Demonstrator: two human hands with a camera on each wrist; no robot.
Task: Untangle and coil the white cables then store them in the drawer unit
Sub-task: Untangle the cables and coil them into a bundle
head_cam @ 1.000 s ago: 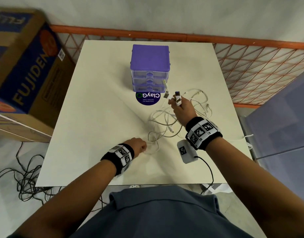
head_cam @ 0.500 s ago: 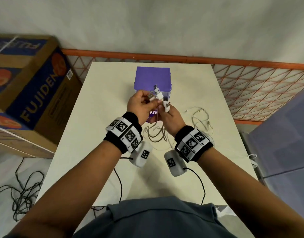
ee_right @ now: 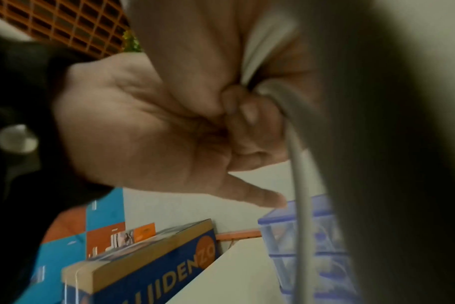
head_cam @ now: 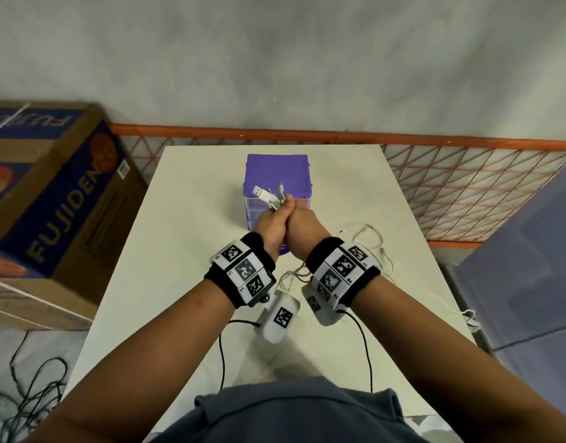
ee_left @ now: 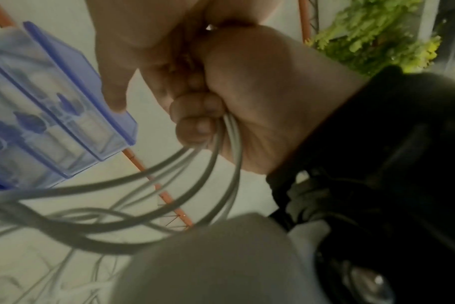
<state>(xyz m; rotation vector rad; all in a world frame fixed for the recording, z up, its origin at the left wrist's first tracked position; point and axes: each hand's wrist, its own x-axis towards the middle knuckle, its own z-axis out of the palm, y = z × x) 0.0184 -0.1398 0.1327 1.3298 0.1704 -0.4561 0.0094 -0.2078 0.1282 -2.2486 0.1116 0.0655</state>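
Note:
My two hands are raised side by side, touching, in front of the purple drawer unit (head_cam: 276, 171) at the back of the white table (head_cam: 179, 266). The left hand (head_cam: 272, 220) pinches the ends of the white cables (head_cam: 267, 197), whose USB plugs stick up above it. The right hand (head_cam: 302, 220) is curled into a fist around the same strands. In the left wrist view the cables (ee_left: 210, 164) hang in loops from the right fist (ee_left: 247, 92). More cable (head_cam: 367, 233) lies loose on the table to the right. The drawers (ee_left: 52, 123) are closed.
A large FUJIDENZO cardboard box (head_cam: 51, 199) stands left of the table. An orange mesh fence (head_cam: 451, 193) runs behind and to the right. Black wires (head_cam: 26, 394) lie on the floor at the left. A grey-blue cabinet (head_cam: 530, 266) stands at the right.
The left hand rose from the tangle on the table and joined the right. Since half a second ago the hands have pressed tighter together, with the plug ends gathered above the left hand.

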